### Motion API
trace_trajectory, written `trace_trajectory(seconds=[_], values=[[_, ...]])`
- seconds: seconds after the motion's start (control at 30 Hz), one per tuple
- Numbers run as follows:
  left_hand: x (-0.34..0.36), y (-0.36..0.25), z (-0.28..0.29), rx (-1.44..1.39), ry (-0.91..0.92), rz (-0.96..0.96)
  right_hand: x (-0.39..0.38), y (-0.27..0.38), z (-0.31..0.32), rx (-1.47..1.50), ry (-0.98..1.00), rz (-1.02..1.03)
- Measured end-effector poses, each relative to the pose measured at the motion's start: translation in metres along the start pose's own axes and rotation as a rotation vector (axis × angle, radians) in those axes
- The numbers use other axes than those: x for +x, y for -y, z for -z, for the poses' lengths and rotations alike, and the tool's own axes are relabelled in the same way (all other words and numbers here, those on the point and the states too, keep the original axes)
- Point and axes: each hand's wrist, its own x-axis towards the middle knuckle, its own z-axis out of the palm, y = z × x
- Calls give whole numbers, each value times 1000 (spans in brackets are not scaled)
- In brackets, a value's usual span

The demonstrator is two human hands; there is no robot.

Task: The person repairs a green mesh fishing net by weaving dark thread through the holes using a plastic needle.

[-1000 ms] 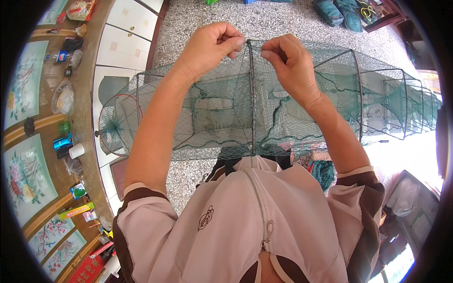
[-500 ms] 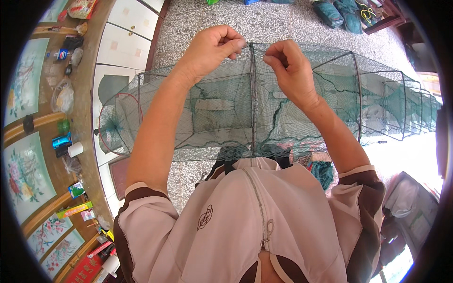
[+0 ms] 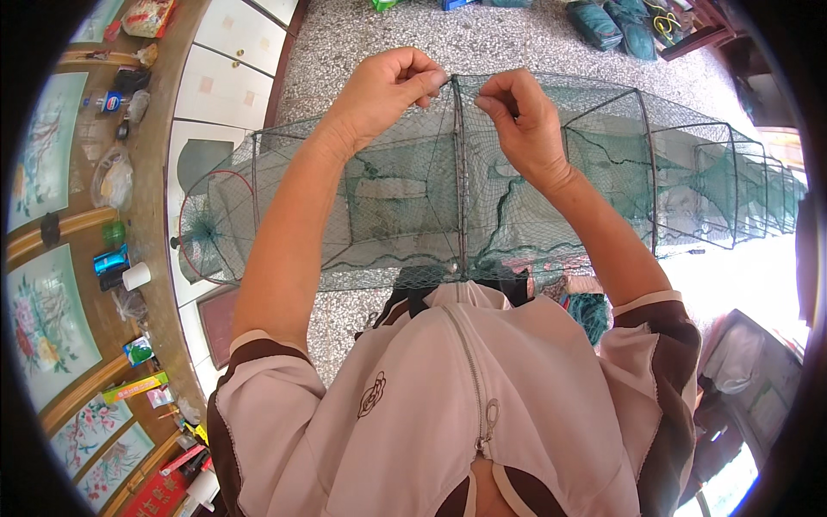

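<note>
Speckled floor (image 3: 517, 43) under long green mesh trap (image 3: 405, 198) on dark frames

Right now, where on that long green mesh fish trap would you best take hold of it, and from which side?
Probably on the top bar of a rectangular wire frame of the long green mesh fish trap, coming from above. The netting between frames is soft and sags, while the frames are stiff. Both the left hand and the right hand pinch there, beside the middle frame.

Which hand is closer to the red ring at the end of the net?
The left. The left hand pinches the net's top edge on the side toward the red ring. The right hand grips the net past the middle frame bar, farther from the ring.
</note>
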Motion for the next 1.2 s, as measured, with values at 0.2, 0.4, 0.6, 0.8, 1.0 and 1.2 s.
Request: trace_trajectory(seconds=[0.2,0.4,0.6,0.8,1.0,1.2], values=[[-5,1,-2,-53,6,15,-1,1,-12,44,-33,3],[-5,5,-9,-122,-45,6,6,12,-19,52,-97,126],[-8,9,-16,-176,-292,-9,25,58,0,-621,143,141],[-7,16,-5,-608,-238,-130,65,50,-1,-500,319,27],[1,21,18,-913,-120,139,85,50,-12,-540,496,-132],[8,24,17,-980,8,92,110,24,-34,-248,254,-119]])
